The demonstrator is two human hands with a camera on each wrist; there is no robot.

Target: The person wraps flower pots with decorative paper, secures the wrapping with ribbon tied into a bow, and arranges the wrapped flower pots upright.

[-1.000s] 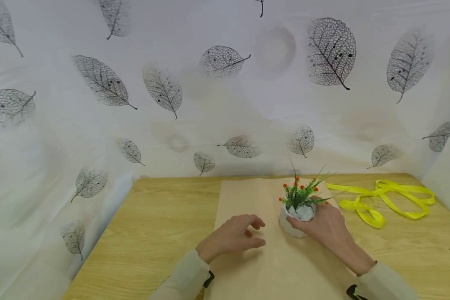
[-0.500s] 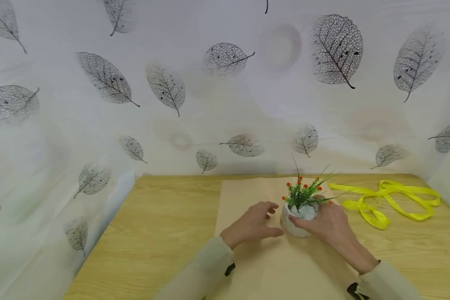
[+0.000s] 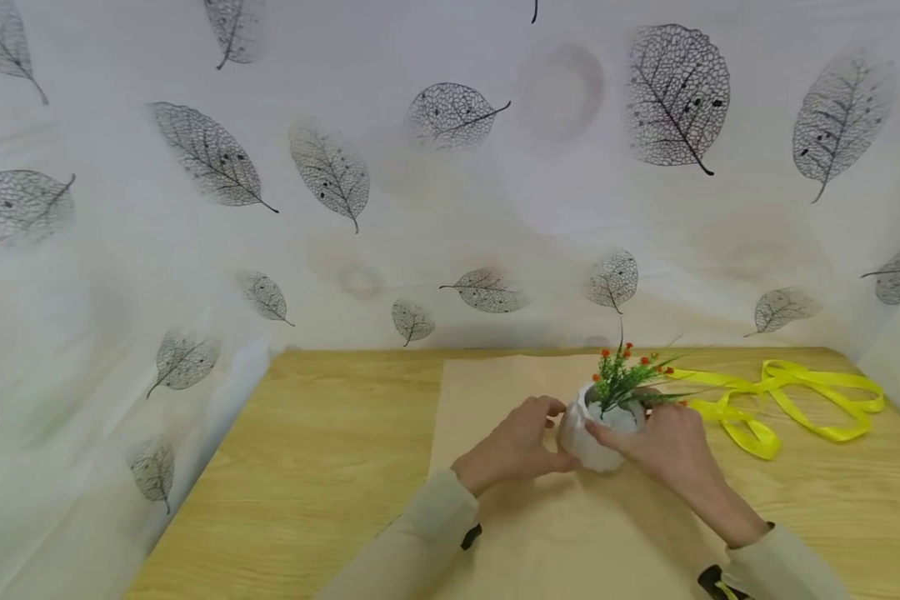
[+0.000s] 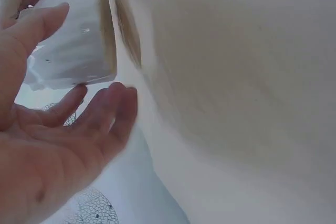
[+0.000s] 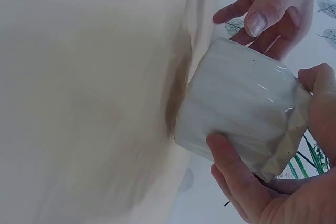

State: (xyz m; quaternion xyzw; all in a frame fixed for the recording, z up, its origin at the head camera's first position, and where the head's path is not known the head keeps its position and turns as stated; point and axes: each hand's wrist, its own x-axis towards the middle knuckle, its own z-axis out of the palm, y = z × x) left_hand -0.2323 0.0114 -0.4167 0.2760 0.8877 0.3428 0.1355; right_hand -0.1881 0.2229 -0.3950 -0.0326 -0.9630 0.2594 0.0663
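A white faceted ceramic flowerpot (image 3: 591, 448) holds a small plant with red flowers (image 3: 619, 385). It tilts to the right above a sheet of brown paper (image 3: 555, 533). My right hand (image 3: 675, 446) grips the pot by its upper right side, thumb on the near wall; in the right wrist view its fingers lie around the pot (image 5: 241, 93). My left hand (image 3: 512, 443) is at the pot's left side, fingers spread and loosely curved. The left wrist view has a fingertip of this hand (image 4: 58, 156) at the pot's wall. The wrist views hide most of the plant.
A loose yellow ribbon (image 3: 772, 385) lies in loops at the right rear of the wooden table (image 3: 292, 475). Behind the table hangs a pale curtain (image 3: 450, 208) printed with dark leaves.
My left hand has moved right, from beside the pot up to its left side. In my right hand the pot has tipped from nearly upright to leaning right.
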